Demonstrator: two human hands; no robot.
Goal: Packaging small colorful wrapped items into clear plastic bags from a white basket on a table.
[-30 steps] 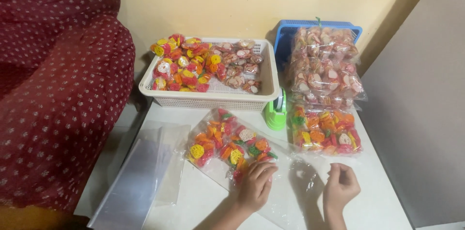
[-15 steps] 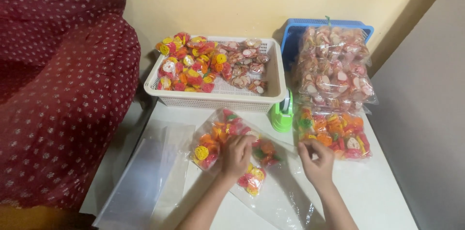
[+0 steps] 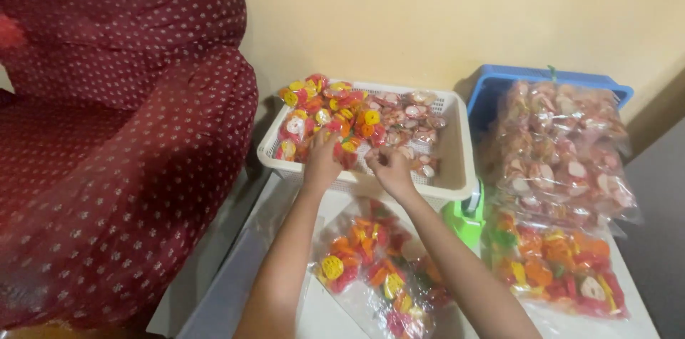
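You had both hands in the white basket (image 3: pixel 457 168), over the bright candy packs (image 3: pixel 321 107). Your left hand (image 3: pixel 322 163) was curled down on the red and yellow pile, and your right hand (image 3: pixel 389 165) was next to it with bent fingers, maybe pinching a pack, but I could not tell for sure. The open bag (image 3: pixel 371 267) lay on the table (image 3: pixel 335 317) under your arms, part full. It was best to grab only a few packs, lift them over the rim, and drop them deep into the bag's mouth.
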